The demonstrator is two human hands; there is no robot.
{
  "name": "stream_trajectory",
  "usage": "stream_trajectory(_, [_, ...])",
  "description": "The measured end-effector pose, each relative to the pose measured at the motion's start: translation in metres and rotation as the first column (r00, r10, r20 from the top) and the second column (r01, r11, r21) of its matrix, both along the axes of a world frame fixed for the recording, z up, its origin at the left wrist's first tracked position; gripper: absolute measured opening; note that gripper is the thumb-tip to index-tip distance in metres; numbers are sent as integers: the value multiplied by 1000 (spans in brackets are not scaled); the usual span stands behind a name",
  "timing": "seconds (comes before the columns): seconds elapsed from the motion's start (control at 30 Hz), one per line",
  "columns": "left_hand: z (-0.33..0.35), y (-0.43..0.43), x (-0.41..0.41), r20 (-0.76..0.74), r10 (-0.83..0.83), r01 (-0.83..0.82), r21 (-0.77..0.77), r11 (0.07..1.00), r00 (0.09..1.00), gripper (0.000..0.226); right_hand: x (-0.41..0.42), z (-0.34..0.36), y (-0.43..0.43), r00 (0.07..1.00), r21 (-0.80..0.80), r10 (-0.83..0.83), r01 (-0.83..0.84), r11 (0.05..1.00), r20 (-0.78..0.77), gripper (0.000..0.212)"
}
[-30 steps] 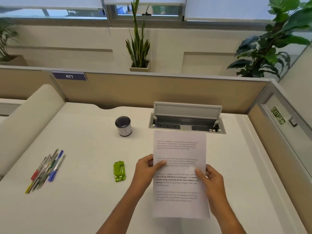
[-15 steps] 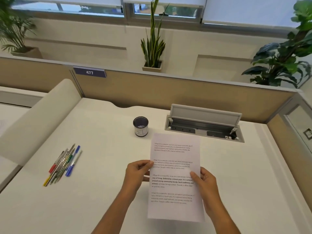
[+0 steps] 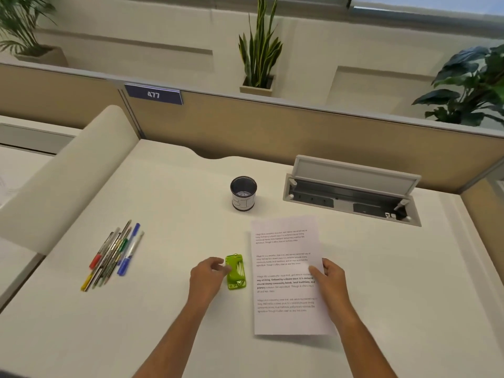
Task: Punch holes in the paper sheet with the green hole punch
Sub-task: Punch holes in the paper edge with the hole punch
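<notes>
The printed paper sheet (image 3: 286,271) lies nearly flat on the white desk, right of centre. My right hand (image 3: 328,278) pinches its right edge at mid-height, thumb on top of the page. The small green hole punch (image 3: 236,271) sits on the desk just left of the sheet's left edge, apart from it. My left hand (image 3: 207,274) is beside the punch on its left, fingers spread, with the fingertips touching or almost touching the punch's left side; it holds nothing.
A dark pen cup (image 3: 243,193) stands behind the punch. A bundle of several pens and markers (image 3: 114,255) lies to the left. An open cable box (image 3: 351,197) is set into the desk at the back right. Partition walls bound the desk.
My left hand let go of the sheet's left edge and moved left to the green punch. The sheet came down from being held up to resting on the desk. The camera tilted.
</notes>
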State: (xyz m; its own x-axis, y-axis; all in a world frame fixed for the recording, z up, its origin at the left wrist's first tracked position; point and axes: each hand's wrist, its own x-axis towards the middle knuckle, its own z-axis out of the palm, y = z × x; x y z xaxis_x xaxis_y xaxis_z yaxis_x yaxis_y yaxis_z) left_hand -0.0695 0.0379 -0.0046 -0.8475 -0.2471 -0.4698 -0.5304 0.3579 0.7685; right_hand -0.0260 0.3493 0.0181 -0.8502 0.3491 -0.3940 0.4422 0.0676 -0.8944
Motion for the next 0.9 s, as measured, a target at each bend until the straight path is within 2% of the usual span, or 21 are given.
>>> stream_trajectory(0.13, [-10,2,0,23,-4,4,-11,1000,1000,8,-8,-14,-10,999,23,16,-17,1000,43,18])
stream_trajectory(0.23, [-11,2,0,31,1,-1,-16,1000,1000,17,-12,-20,-15,998,31,16,-17,999,56,20])
stream_trajectory(0.57, [-2,14,-8,44,-52,48,83,995,998,14,-8,-28,-10,998,30,0,-2,1000,64,20])
stream_trajectory(0.9, [-12,25,-2,33,-80,75,119,990,996,13,15,-38,-6,991,18,-117,116,993,64,20])
